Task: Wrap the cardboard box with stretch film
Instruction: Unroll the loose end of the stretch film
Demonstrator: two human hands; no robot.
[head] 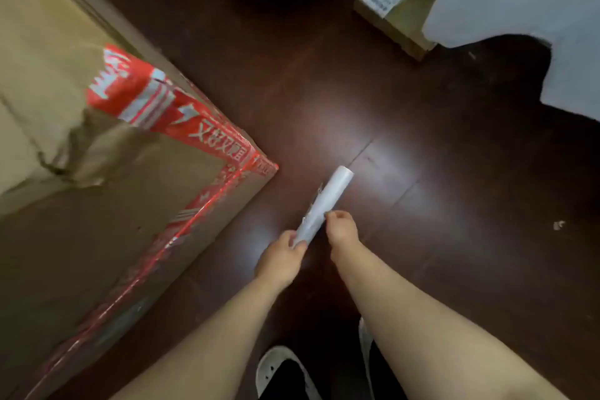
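Inspecting the head view: the left hand has its fingers curled round the near end of a slim white roll of clear stretch film, held off the floor and pointing away from the person. The right hand pinches at the roll's side, just beyond the left, fingertips closed on what looks like the film's loose edge (the frame is too soft to confirm).

The large brown cardboard box, edged with red printed tape, stands to the left of the left hand, apart from it. No film is seen on it, so wrapping is judged not yet begun.

Step in hand, as judged: freeing the film's leading edge. Recommended practice:
- keep the left grip firm so the roll cannot spin;
- peel the edge across its full width, not at one corner, to avoid tearing a strip;
- draw out a short tail, then anchor it on the box corner nearest the hands.

Count:
- hands, two;
- film rolls, one;
- large boxes, one;
- small labelled cardboard boxes, one, far beyond the right hand;
- black-and-white shoes, one plain below the forearms, a second only partly shown.
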